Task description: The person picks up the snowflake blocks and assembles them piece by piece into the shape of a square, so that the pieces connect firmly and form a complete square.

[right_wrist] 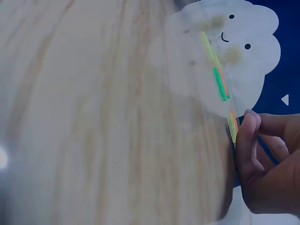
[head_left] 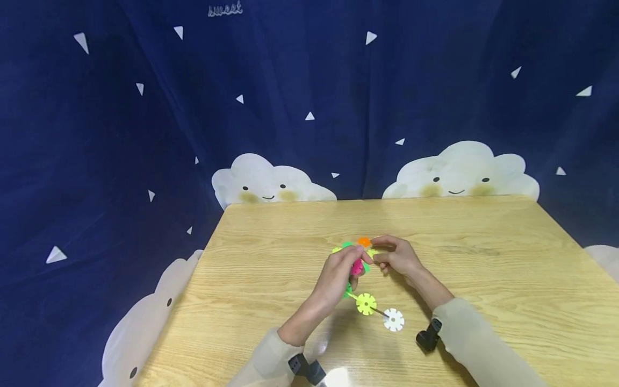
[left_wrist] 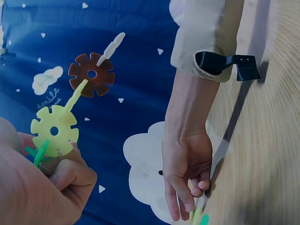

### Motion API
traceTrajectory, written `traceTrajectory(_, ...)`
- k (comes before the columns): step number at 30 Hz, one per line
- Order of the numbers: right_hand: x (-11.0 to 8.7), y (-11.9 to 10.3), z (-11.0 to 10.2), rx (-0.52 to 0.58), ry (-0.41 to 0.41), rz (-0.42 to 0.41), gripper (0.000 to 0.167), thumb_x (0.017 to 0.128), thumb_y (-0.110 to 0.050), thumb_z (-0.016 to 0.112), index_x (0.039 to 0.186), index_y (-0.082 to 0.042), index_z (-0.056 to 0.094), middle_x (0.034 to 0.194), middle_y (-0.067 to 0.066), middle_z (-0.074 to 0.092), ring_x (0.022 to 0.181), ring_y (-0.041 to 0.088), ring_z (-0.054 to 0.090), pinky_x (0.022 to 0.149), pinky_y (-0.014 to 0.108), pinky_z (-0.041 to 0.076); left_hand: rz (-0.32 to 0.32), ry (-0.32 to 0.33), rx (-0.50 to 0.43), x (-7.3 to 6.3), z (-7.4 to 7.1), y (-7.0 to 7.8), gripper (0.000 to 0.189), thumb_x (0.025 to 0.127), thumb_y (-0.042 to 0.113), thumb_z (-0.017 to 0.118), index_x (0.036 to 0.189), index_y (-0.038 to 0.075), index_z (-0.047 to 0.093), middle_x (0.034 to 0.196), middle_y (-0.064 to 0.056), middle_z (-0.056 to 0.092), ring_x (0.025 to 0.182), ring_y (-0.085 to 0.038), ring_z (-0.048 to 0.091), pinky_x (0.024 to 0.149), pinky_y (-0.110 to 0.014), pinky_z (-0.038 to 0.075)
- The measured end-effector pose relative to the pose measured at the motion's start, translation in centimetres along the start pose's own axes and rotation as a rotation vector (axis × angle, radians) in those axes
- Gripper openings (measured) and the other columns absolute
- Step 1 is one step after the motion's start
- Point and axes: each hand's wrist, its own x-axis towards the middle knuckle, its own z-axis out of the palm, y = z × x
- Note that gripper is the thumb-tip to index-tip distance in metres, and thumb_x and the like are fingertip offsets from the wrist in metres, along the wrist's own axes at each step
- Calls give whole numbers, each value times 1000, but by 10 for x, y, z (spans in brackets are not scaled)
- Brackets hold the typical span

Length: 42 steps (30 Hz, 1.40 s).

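My left hand (head_left: 336, 271) grips one end of a chain of notched plastic discs, slotted edge to edge. From the hand run a green disc (head_left: 347, 291), a yellow disc (left_wrist: 54, 131), another yellow disc (head_left: 366, 304), a brown disc (left_wrist: 92, 75) and a white disc (head_left: 393, 320). A pink disc (head_left: 357, 267) shows between the left fingers, which partly hide it. My right hand (head_left: 400, 259) reaches in low from the right, thumb and index finger apart, fingertips right at a loose yellow disc (head_left: 372, 252) and an orange disc (head_left: 364, 242).
Loose green disc (head_left: 347, 244) and other discs lie on the wooden table (head_left: 271, 236) behind the left hand, partly hidden by it. A dark blue curtain (head_left: 290, 64) with printed clouds hangs at the table's back and left edges. Each sleeve carries a black wrist camera (head_left: 429, 337).
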Motion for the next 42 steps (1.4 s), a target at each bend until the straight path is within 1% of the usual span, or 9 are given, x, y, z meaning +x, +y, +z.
traceTrajectory(4,2,1,3,-54,13,-18,46,89,9,69,135,5,62,136,32,60,57,13,58,49,25,55,-1,4,-6,0,1,0,50,110,34,43,106,-11,64,69,2,41,55,-11,40,52,-20,40)
traceTrajectory(8,5,0,5,-113,31,-10,43,86,11,71,128,3,67,136,29,62,52,12,55,46,24,52,1,2,-13,0,2,1,50,110,34,42,106,-12,63,70,2,42,55,-11,40,52,-20,39)
traceTrajectory(15,3,-3,7,-186,47,9,34,86,13,71,118,0,70,132,27,64,53,14,53,46,24,50,3,-6,-1,0,3,3,47,110,34,42,103,-7,65,70,2,42,55,-11,40,52,-20,39)
traceTrajectory(22,3,-1,8,-254,11,-16,36,86,10,75,121,3,67,127,27,62,59,17,55,50,26,51,-19,-7,-13,0,6,3,48,109,34,44,107,-10,64,71,2,43,56,-11,39,52,-20,38)
traceTrajectory(25,2,-1,7,-287,2,-20,38,86,11,73,123,4,65,119,25,59,58,17,55,50,25,50,-16,-9,-6,0,6,2,48,109,34,43,107,-10,64,71,2,43,56,-11,39,52,-20,38)
traceTrajectory(28,0,-1,5,-322,-2,-15,37,86,12,72,122,6,65,103,18,56,56,15,55,49,24,49,-9,-12,5,0,7,2,48,110,33,43,106,-9,65,72,1,43,56,-11,39,52,-20,39)
traceTrajectory(32,-4,-2,1,-357,-15,-17,29,86,11,71,115,7,68,83,8,49,53,13,55,47,23,50,-10,-16,1,1,8,2,47,110,34,43,105,-8,66,72,1,43,56,-11,39,52,-20,39)
traceTrajectory(37,-11,-2,-8,-333,-41,-16,15,90,10,70,104,6,72,74,5,51,54,14,52,47,25,49,-17,-13,-7,1,11,2,46,109,34,43,105,-7,66,72,1,44,56,-11,39,52,-20,39)
traceTrajectory(42,-20,-6,-18,-265,-82,6,9,93,8,68,102,6,72,74,5,53,56,15,51,47,24,47,-25,-11,-13,2,13,3,46,109,34,43,104,-5,66,72,2,43,57,-11,40,53,-20,40)
